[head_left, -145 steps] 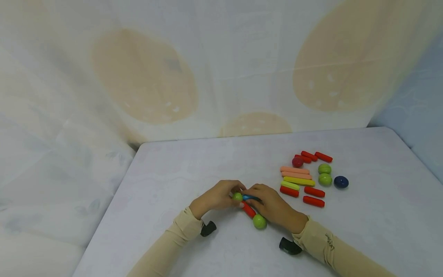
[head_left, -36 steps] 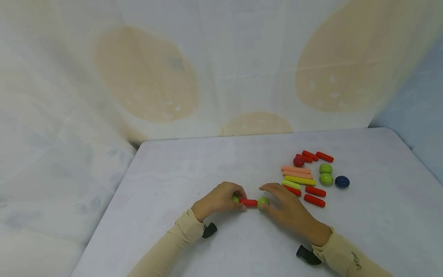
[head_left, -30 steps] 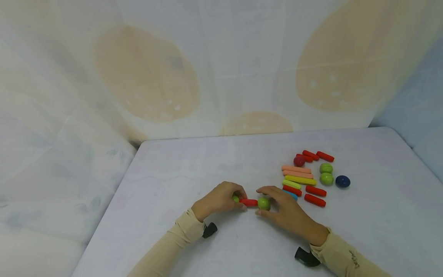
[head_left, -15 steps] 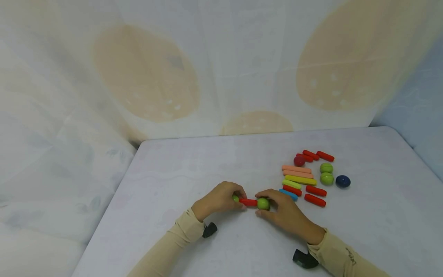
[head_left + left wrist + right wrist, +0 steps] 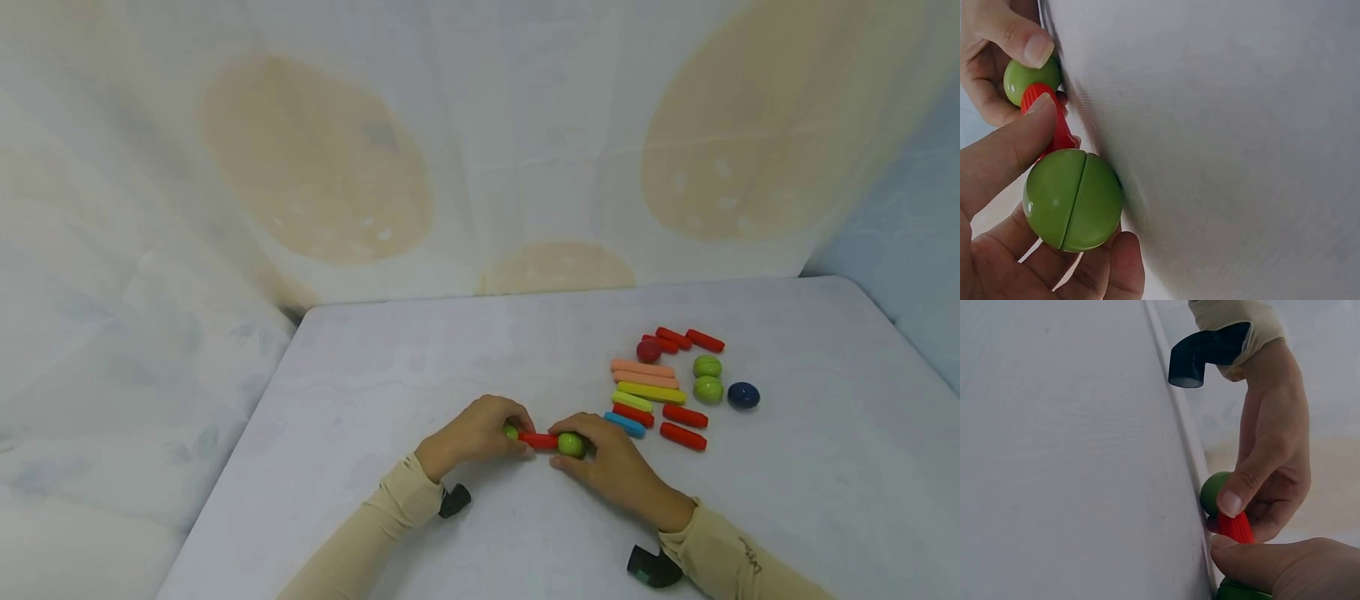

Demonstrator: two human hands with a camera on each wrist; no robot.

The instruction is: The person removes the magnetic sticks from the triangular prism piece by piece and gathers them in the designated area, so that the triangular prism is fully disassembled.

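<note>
Left grip (image 5: 472,432) pinches green ball (image 5: 512,431); right grip (image 5: 611,462) curled round second ball (image 5: 570,444), red rod (image 5: 537,440) between.

A short red plastic stick (image 5: 537,440) lay on the white table (image 5: 420,367) between two green plastic balls, the left green ball (image 5: 511,431) under the left hand (image 5: 472,432), the right green ball (image 5: 570,444) under the right hand (image 5: 611,460). To their right lay a cluster of loose coloured sticks (image 5: 648,392) and, farther right, a dark blue ball (image 5: 742,395).
</note>
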